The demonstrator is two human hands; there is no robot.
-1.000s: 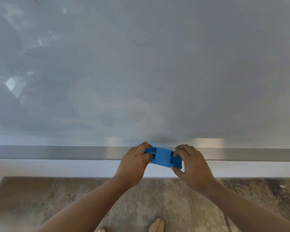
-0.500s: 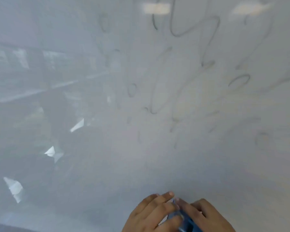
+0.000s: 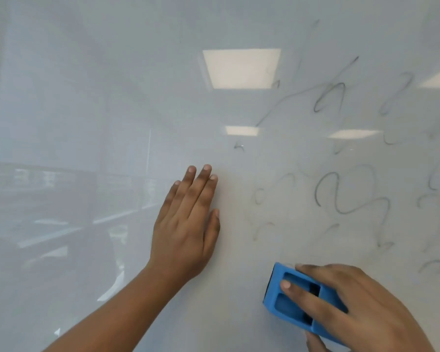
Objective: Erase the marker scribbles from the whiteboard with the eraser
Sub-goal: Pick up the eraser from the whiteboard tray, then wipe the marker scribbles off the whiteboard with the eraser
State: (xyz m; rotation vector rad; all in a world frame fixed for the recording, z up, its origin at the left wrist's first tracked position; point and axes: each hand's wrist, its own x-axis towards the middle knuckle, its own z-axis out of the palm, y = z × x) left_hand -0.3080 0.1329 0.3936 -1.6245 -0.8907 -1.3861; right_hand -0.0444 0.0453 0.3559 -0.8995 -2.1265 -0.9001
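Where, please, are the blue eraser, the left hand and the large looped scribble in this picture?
blue eraser (image 3: 285,304), head view, its recessed back.
left hand (image 3: 182,232), head view, back of the hand.
large looped scribble (image 3: 337,196), head view, its middle stroke.

The left hand lies flat with its palm to the whiteboard, fingers straight, close together and pointing toward 12 o'clock, thumb tucked along the 3 o'clock side; its bare forearm runs down toward 7 o'clock. The right hand sits low at 5 o'clock, well apart from the left, fingers curled over the back of the blue eraser and pointing toward 10 o'clock, thumb under its lower edge, gripping it against the board.
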